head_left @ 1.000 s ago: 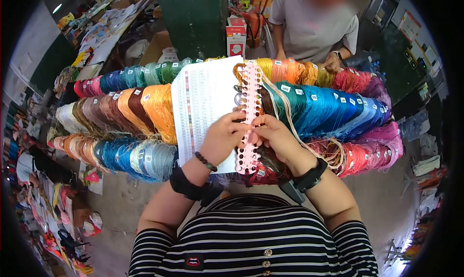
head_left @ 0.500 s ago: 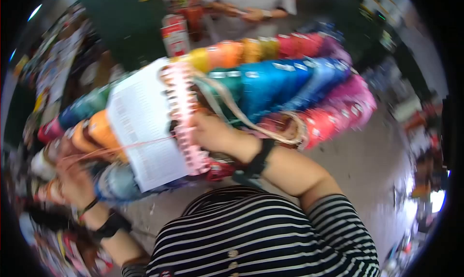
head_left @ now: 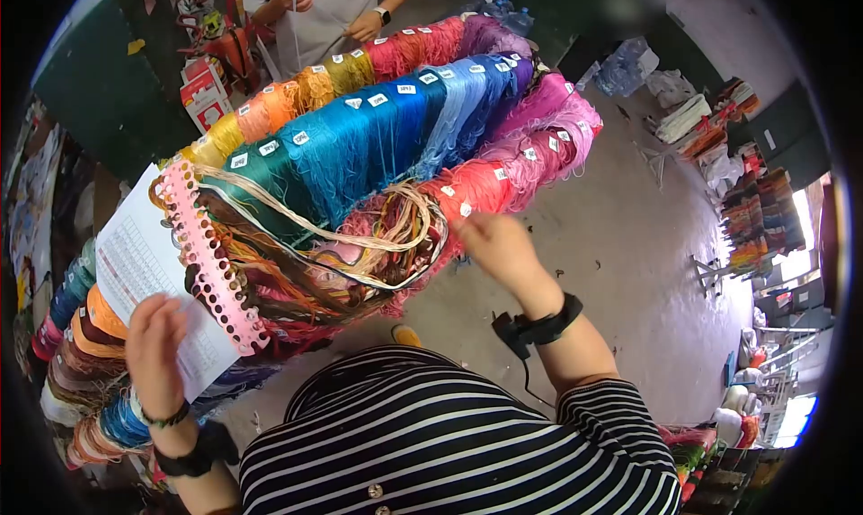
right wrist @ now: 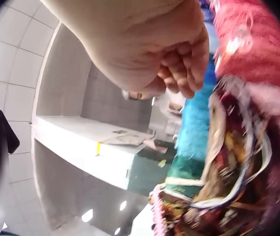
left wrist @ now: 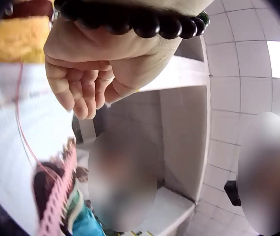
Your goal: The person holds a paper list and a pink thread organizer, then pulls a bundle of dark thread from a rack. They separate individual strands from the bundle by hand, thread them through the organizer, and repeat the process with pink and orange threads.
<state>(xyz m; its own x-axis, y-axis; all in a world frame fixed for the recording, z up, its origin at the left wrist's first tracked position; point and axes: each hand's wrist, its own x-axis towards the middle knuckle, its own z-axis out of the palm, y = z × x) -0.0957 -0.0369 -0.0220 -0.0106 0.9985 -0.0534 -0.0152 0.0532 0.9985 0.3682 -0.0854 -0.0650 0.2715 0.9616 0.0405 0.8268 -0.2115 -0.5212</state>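
A pink card with a row of holes (head_left: 214, 263) lies on a printed white sheet (head_left: 135, 254), many coloured threads looped through its edge. My left hand (head_left: 157, 344) hovers by the sheet's lower left part, fingers loosely bent, with nothing visible in them. In the left wrist view a thin pink thread (left wrist: 19, 105) runs over the sheet to the card. My right hand (head_left: 499, 250) is beside the red skeins (head_left: 472, 187), its fingers (right wrist: 181, 73) loosely curled with nothing seen in them. A bundle of long pale and dark threads (head_left: 404, 236) loops from the card towards it.
Rows of labelled skeins, among them blue ones (head_left: 378, 124), extend around the card. Across them stands a person in a grey shirt (head_left: 315, 21). Bare floor (head_left: 593, 308) shows at the right, with hanging bundles (head_left: 760, 218) beyond.
The head view has turned right. My right hand has left the card and moved right to the red skeins. My left hand went out left with pink thread, then came back beside the sheet.
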